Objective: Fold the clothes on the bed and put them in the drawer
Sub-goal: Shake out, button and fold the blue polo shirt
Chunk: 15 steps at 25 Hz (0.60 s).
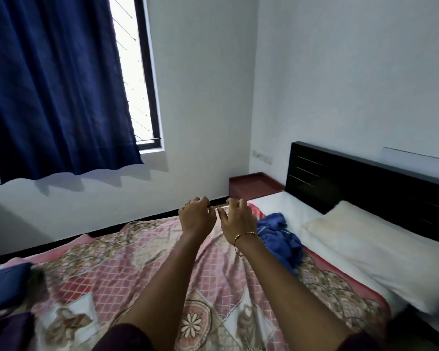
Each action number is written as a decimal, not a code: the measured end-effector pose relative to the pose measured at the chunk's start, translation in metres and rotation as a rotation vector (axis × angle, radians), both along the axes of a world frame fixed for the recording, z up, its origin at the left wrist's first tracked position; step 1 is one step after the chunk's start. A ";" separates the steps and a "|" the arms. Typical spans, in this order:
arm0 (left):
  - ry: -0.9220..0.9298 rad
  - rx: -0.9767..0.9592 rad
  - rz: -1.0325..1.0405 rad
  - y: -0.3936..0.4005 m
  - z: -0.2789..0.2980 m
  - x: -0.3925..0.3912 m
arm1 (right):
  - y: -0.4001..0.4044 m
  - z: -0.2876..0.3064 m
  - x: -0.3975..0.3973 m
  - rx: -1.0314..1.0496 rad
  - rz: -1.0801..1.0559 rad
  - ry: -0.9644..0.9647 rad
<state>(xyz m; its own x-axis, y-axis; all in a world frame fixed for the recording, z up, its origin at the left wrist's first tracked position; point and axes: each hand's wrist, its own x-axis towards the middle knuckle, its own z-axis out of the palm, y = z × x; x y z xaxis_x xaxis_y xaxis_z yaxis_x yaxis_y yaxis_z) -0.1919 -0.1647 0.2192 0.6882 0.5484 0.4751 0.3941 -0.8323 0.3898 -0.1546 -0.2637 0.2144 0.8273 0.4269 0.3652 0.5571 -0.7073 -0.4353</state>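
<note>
A: Nearest us, our dark sleeves [127,338], then the patterned bedspread [137,269].

B: Mid-frame, our left hand [197,216] and right hand [238,221] hover loosely curled, holding nothing. The crumpled blue garment [279,236] lies just right, near the pillow [365,249].

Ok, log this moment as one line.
stage: reaching across bed | left hand: fingers curled, empty | right hand: fingers spread, empty | blue garment: crumpled, unfolded, beside right wrist | drawer: not in view
</note>
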 end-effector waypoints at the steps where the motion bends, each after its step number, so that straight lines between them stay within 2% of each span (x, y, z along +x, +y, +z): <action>1: 0.015 0.001 -0.030 -0.008 -0.005 0.014 | -0.009 -0.005 0.013 -0.002 -0.031 0.010; 8: 0.075 0.004 -0.188 -0.033 -0.032 0.119 | -0.054 -0.024 0.112 -0.011 -0.241 0.050; 15: 0.132 -0.026 -0.269 -0.057 -0.079 0.228 | -0.110 -0.086 0.221 -0.106 -0.365 0.169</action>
<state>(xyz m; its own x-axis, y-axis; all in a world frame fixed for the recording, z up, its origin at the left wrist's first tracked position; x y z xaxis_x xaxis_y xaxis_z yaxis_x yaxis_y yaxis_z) 0.0362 -0.2215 0.1405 0.8650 0.3490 0.3604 0.2095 -0.9041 0.3725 0.0668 -0.3733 0.1282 0.9759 0.1219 0.1808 0.1879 -0.8911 -0.4130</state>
